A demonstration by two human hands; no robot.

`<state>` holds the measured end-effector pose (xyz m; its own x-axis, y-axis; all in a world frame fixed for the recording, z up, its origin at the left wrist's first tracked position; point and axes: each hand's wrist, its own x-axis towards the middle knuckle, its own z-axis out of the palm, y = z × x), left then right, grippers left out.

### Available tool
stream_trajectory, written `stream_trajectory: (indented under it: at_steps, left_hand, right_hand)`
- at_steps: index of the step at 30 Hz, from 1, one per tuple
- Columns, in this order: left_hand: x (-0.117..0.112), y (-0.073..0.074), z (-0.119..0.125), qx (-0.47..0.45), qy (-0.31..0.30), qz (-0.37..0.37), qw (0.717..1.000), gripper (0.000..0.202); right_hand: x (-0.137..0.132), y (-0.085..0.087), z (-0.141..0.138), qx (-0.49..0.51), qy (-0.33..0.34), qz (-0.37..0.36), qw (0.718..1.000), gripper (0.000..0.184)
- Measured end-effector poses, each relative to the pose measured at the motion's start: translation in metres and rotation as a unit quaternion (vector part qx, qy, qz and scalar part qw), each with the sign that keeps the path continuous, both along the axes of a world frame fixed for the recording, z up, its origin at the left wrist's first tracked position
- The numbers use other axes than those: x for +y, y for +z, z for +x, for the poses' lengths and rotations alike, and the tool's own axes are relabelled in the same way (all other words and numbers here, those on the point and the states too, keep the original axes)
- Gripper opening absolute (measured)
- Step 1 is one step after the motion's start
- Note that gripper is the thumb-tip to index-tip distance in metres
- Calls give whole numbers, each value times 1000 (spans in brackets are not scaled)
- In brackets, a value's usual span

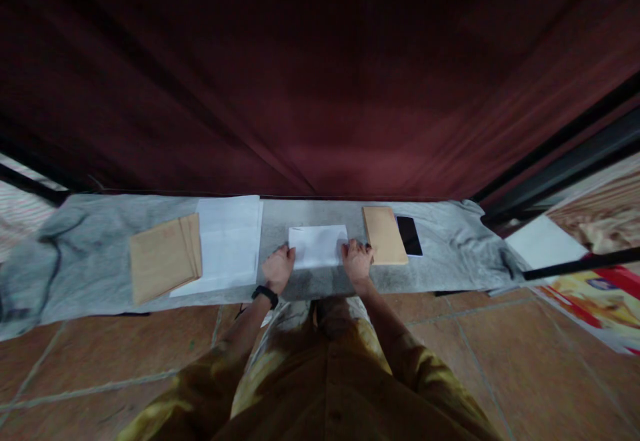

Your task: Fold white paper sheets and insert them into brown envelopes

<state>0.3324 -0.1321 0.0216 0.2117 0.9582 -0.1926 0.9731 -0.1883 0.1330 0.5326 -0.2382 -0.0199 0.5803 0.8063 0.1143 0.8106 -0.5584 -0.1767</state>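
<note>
A folded white sheet of paper (pixel 319 245) lies on the grey cloth (pixel 90 254) that covers a low bench in front of me. My left hand (pixel 279 268), with a black watch on its wrist, pinches the sheet's left edge with curled fingers. My right hand (pixel 357 261) grips the sheet's right edge, fingers bent over it. Just right of that hand lies a brown envelope (pixel 384 234), and beside it a dark phone (pixel 409 235).
To the left lie a stack of white sheets (pixel 227 241) and a pile of brown envelopes (pixel 163 256). A dark red curtain (pixel 320 74) hangs behind the bench. Tiled floor (pixel 525 361) is below; white paper (pixel 545 241) and colourful print (pixel 600 301) sit at right.
</note>
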Motion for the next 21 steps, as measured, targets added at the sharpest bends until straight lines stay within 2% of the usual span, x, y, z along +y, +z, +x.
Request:
stream_trajectory:
  at_steps: [21]
  left_hand:
    - [11, -4, 5, 5, -16, 6, 1000, 48]
  right_hand:
    - [10, 4, 4, -30, 7, -46, 998, 38]
